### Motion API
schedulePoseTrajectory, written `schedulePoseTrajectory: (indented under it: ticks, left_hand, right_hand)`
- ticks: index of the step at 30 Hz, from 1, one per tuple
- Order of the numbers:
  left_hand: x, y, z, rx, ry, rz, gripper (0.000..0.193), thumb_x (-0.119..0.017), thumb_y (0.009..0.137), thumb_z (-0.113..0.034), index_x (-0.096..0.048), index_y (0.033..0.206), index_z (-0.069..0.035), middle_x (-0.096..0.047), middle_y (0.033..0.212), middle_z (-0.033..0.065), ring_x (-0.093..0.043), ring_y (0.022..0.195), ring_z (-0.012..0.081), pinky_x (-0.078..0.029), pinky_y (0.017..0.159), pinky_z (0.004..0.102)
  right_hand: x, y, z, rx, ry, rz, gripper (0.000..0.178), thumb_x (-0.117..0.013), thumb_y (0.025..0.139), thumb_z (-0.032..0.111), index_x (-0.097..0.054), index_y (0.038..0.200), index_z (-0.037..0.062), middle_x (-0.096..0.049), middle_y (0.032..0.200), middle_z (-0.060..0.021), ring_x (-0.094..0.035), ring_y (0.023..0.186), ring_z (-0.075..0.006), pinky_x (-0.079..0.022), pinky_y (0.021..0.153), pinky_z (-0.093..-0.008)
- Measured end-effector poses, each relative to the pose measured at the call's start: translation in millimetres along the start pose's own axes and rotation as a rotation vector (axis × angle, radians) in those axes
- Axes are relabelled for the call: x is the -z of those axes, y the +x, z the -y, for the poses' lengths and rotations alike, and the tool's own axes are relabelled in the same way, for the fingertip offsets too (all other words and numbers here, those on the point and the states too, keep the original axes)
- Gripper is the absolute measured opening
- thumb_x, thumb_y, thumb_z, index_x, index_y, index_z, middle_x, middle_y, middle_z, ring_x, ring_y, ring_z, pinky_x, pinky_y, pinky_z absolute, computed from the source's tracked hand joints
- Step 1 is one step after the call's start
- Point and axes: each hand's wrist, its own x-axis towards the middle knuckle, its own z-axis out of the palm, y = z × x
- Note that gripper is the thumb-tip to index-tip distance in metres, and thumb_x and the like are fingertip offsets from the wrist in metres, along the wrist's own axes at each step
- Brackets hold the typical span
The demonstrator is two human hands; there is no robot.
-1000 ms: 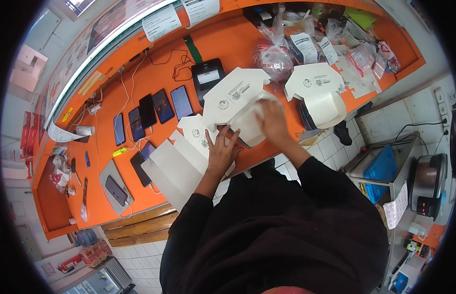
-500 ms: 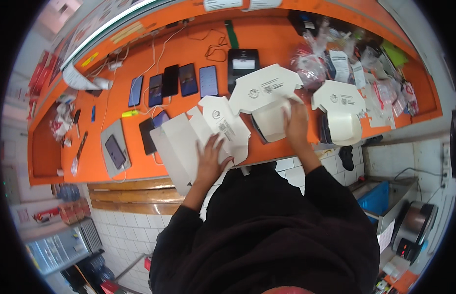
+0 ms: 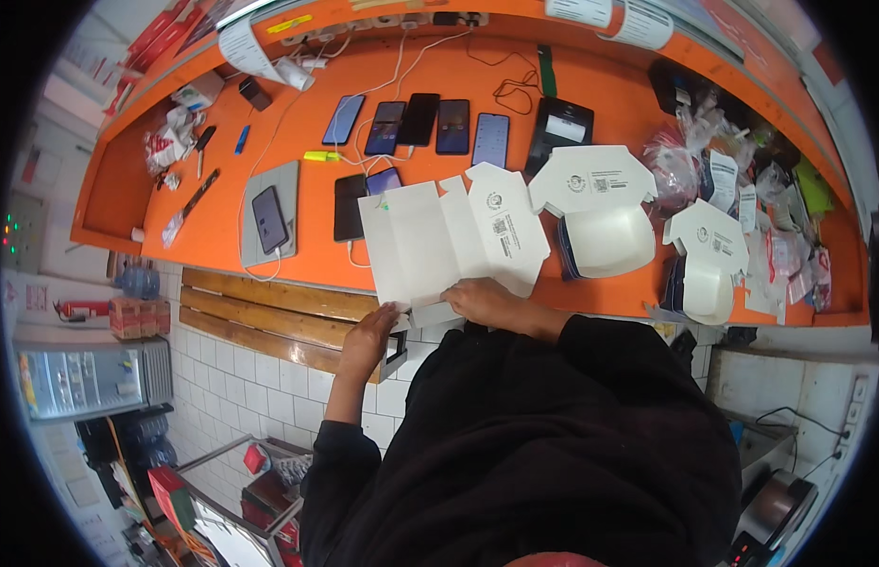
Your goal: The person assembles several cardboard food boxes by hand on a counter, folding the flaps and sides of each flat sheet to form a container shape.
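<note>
A flat, unfolded white cardboard food box (image 3: 425, 236) with printed marks on its lid flap lies at the near edge of the orange counter. My left hand (image 3: 366, 338) is closed on its near left corner. At the near edge, further right, my right hand (image 3: 484, 302) has its fingers closed on a flap of the same cardboard. To the right stands a folded box (image 3: 609, 241) with its lid up, white inside and dark outside. A second folded box (image 3: 706, 288) is beyond it, also open. I see nothing inside either one.
Several phones, one a light-screened phone (image 3: 490, 140), lie across the counter (image 3: 298, 132) with white cables. A black device (image 3: 559, 137) sits behind the boxes. Plastic bags and receipts (image 3: 723, 175) crowd the right end. A wooden bench (image 3: 260, 317) is below the left front edge.
My right hand has left the folded box and come to the flat cardboard's near edge. My left hand has slid from its surface to the near left corner. The view has turned left.
</note>
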Motion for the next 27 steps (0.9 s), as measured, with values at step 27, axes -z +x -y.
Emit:
schedulePoseTrajectory:
  ticks: [27]
  left_hand:
    - [107, 16, -67, 0.097, -1.105, -0.402, 0.022, -0.07, 0.088, -0.007, -0.055, 0.103, -0.003, -0.057, 0.098, 0.0068, -0.056, 0.102, 0.0167, -0.04, 0.094, 0.0276]
  right_hand:
    - [172, 0, 94, -0.055, 0.342, -0.17, 0.023, -0.065, 0.093, 0.029, -0.067, 0.092, 0.0058, -0.066, 0.068, -0.0106, -0.063, 0.059, -0.0242, -0.047, 0.061, -0.0328]
